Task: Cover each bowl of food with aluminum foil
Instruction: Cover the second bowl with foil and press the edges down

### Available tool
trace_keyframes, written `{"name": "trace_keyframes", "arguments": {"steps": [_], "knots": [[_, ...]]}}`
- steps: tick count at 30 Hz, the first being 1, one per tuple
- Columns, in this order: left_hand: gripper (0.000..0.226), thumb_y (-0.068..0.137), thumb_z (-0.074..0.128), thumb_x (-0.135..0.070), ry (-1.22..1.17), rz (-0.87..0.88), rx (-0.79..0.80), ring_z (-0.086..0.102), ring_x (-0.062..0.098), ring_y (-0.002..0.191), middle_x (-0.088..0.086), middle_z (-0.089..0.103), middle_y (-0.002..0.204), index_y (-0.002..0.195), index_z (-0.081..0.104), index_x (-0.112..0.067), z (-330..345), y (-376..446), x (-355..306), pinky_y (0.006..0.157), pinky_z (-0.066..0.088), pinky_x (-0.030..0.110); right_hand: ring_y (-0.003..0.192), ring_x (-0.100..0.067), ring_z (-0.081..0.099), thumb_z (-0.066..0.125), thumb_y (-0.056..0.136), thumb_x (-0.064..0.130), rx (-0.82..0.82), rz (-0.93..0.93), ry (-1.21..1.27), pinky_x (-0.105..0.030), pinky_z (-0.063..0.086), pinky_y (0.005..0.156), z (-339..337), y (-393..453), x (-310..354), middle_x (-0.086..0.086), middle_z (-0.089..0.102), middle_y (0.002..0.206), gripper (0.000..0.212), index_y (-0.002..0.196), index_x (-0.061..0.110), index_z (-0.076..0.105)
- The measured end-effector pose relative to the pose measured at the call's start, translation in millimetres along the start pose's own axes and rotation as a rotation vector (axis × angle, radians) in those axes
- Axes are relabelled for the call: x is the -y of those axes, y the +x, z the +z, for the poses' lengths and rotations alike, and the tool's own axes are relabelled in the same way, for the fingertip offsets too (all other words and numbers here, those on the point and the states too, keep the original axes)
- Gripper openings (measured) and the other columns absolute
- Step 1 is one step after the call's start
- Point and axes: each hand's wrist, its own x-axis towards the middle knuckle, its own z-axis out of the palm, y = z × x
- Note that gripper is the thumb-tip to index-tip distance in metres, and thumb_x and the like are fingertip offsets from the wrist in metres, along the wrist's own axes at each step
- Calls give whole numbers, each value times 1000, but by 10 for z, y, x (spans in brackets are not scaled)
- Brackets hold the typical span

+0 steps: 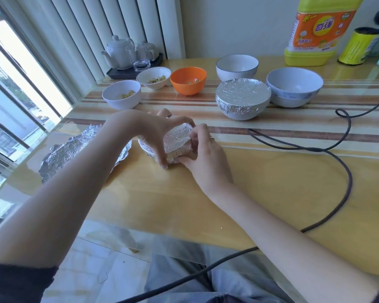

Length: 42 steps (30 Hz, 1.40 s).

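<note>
Head view: left hand (160, 136) and right hand (200, 154) grip a seemingly round, crinkled foil-wrapped bowl (176, 141).

Beyond the grip, we are seeing a white teapot (118, 51) and glass cups (141, 56) sitting on a dark tray (116, 73). Far right, a yellow detergent bottle (319, 29) is standing on the tabletop (260, 182), while a dark cable (346, 171) is looping right of the grip.

Small foil-wrapped bowl (177, 139) mid-table, larger foil-covered bowl (242, 98) behind, uncovered bowls beyond.
</note>
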Motion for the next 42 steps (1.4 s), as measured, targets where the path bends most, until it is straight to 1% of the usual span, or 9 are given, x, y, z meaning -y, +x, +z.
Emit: {"name": "trace_keyframes", "arguments": {"steps": [8, 14, 23, 29, 31, 33, 35, 38, 42], "knots": [[118, 50, 93, -43, -3, -15, 3, 31, 33, 132, -2, 18, 142, 131, 10, -65, 3, 12, -22, 104, 39, 53, 83, -16, 66, 85, 69, 30, -42, 99, 137, -38, 52, 72, -24, -45, -53, 8, 63, 87, 50, 96, 16, 46], [118, 49, 92, -44, 9, -33, 1, 31, 34, 130, 0, 19, 142, 131, 10, -65, 7, -1, -41, 103, 39, 53, 90, -27, 58, 67, 86, 41, 39, 21, -178, -37, 44, 70, -41, -16, 0, -4, 64, 96, 38, 104, 11, 55], [117, 51, 92, -44, 19, -43, 4, 29, 35, 132, -1, 18, 142, 131, 10, -64, 6, 7, -45, 102, 39, 53, 84, -30, 55, 46, 98, 22, 109, -109, -266, -34, 38, 61, -126, 18, -42, -8, 60, 88, 19, 104, 9, 58], [118, 48, 93, -46, 28, -48, 6, 29, 35, 131, -2, 17, 144, 129, 9, -66, 5, 12, -44, 101, 40, 54, 54, -8, 45, 62, 92, 22, 209, 29, 68, -29, 35, 57, -207, 153, -126, 10, 52, 56, 16, 84, 12, 72], [118, 48, 93, -46, 30, -47, 6, 28, 34, 132, -2, 16, 145, 129, 9, -66, 5, 16, -41, 102, 40, 55, 51, -7, 47, 70, 86, 28, 259, 109, 133, -27, 38, 58, -257, 226, -170, 4, 56, 52, 21, 76, 9, 73], [119, 47, 92, -46, 31, -47, 9, 27, 34, 132, -3, 15, 145, 129, 9, -66, 6, 19, -41, 102, 39, 55, 49, -7, 46, 79, 75, 35, 234, 147, 146, -23, 36, 53, -289, 303, -240, -2, 58, 52, 32, 65, 7, 67], [118, 48, 92, -45, 27, -45, 9, 26, 32, 132, -4, 15, 145, 130, 9, -65, 9, 19, -35, 102, 39, 54, 50, -2, 45, 85, 66, 34, 195, 125, 101, -16, 35, 52, -308, 385, -284, 6, 58, 55, 33, 63, 11, 63], [120, 50, 92, -44, 21, -36, -2, 25, 29, 132, -6, 14, 143, 133, 7, -63, 23, 19, -21, 103, 39, 53, 53, 1, 44, 87, 63, 28, 295, 42, 102, -13, 34, 53, -312, 517, -300, 8, 58, 62, 31, 66, 11, 61], [123, 51, 92, -45, 16, -32, -2, 23, 28, 134, -8, 13, 144, 133, 2, -63, 33, 25, -12, 103, 38, 51, 61, -7, 47, 84, 69, 19, 455, 18, 222, -26, 41, 62, -310, 636, -356, 5, 58, 67, 31, 65, 16, 53]]}}
